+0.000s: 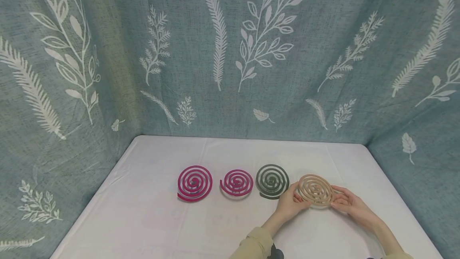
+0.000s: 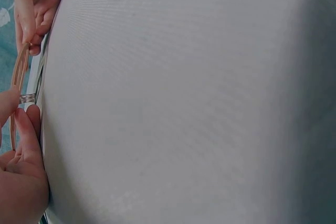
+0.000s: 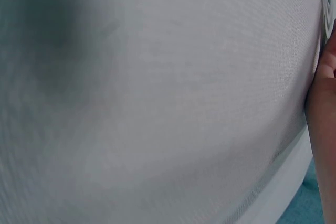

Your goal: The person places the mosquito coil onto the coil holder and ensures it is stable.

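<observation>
On the right side of the table, a tan mosquito coil (image 1: 316,189) is held between both hands. My left hand (image 1: 288,204) pinches its left edge with thumb and fingers, and my right hand (image 1: 353,206) pinches the right edge. The left wrist view shows the coil (image 2: 21,69) almost edge-on, with a small metal piece (image 2: 27,98) sticking out from its face near the left fingers. Just left of my left hand is a dark green coil (image 1: 272,181). In the right wrist view only part of the right hand (image 3: 323,98) appears, at the right edge.
Two magenta coils, one at far left (image 1: 194,182) and one nearer the middle (image 1: 236,182), form a row with the green one on the white-covered table (image 1: 143,219). A blue-green leaf-patterned curtain (image 1: 223,111) hangs behind and at both sides.
</observation>
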Demonstrator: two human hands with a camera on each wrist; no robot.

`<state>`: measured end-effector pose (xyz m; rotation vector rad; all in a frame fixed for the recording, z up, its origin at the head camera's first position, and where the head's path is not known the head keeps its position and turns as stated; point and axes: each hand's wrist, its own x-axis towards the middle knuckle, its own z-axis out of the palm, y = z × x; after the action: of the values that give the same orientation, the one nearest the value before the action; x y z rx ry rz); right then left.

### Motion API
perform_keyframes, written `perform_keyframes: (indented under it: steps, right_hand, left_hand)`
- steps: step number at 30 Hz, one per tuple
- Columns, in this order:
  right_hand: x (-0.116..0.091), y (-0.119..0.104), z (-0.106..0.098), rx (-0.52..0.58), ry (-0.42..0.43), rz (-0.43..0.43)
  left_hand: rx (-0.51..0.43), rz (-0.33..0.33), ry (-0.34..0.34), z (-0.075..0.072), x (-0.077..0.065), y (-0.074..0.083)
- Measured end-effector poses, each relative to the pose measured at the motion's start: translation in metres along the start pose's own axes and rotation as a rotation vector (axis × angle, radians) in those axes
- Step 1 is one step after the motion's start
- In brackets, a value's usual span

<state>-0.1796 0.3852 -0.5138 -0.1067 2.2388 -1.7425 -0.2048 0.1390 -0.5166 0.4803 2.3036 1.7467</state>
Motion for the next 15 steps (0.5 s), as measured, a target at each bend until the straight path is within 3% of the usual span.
perform_keyframes:
  steps: [15]
  right_hand:
    - [0.0006, -0.0008, 0.0006, 0.001, 0.006, 0.001]
  left_hand:
    - [0.003, 0.025, 0.004, -0.0018, -0.0021, 0.0022]
